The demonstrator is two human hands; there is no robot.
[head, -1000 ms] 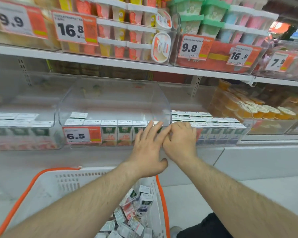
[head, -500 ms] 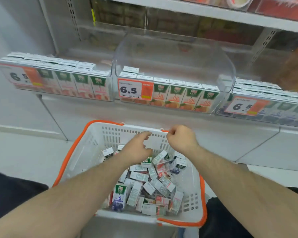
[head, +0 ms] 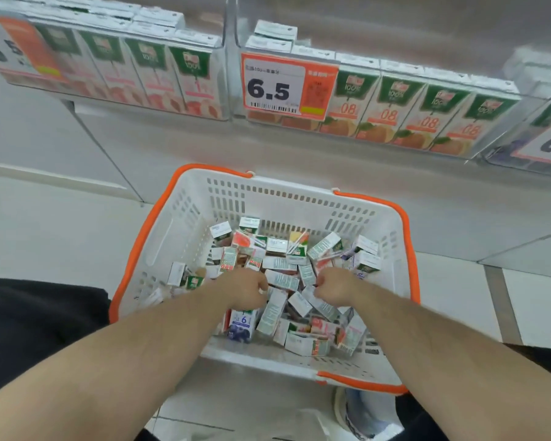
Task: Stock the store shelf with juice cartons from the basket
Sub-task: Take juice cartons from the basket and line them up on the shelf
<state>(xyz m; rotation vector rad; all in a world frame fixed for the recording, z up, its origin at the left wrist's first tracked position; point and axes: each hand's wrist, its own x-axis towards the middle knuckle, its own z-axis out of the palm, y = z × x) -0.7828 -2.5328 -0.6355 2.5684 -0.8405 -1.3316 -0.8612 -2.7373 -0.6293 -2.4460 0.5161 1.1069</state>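
Pick-up step: left hand (head: 247,289) and right hand (head: 333,286) down among juice cartons (head: 280,280) inside basket (head: 287,198), fingers curled (actual hold unclear). Next: lift cartons to shelf bin (head: 395,113) above basket.

Single head-worn view, angled steeply down and forward, close above the basket (head: 191,214), with the shelf (head: 172,138) front at top.

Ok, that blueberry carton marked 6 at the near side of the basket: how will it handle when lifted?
The blueberry carton is a small flat-sided box, so it should grip stiffly and won't roll. It probably carries some weight if full. It leans among loose cartons in the basket, beside the left hand, so neighbours may shift or topple.
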